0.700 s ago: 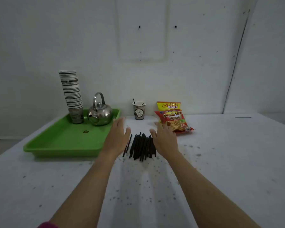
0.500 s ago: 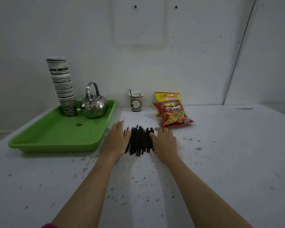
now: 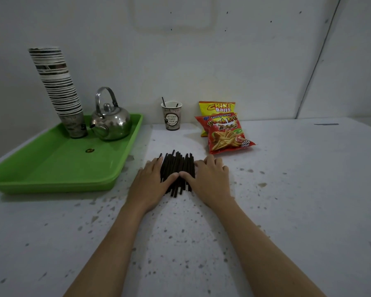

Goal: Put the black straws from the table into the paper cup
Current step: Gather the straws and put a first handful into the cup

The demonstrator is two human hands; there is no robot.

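Note:
A pile of several black straws (image 3: 177,165) lies on the white speckled table (image 3: 287,189), straws pointing away from me. My left hand (image 3: 149,186) presses against the pile's left side and my right hand (image 3: 211,183) against its right side, palms down on the table. Both thumbs lie across the top of the pile and nearly meet in its middle. The paper cup (image 3: 171,117) stands upright by the wall behind the pile, with two black straws sticking out of it.
A green tray (image 3: 51,170) at the left holds a tall stack of paper cups (image 3: 58,86) and a steel kettle (image 3: 113,123). A red snack bag (image 3: 225,135) lies over a yellow one (image 3: 217,107), right of the cup. The wall stands close behind.
Both hands have closed in on the straw pile from either side, pushing it tighter. The thumbs have come over the top. The view has tilted down a little.

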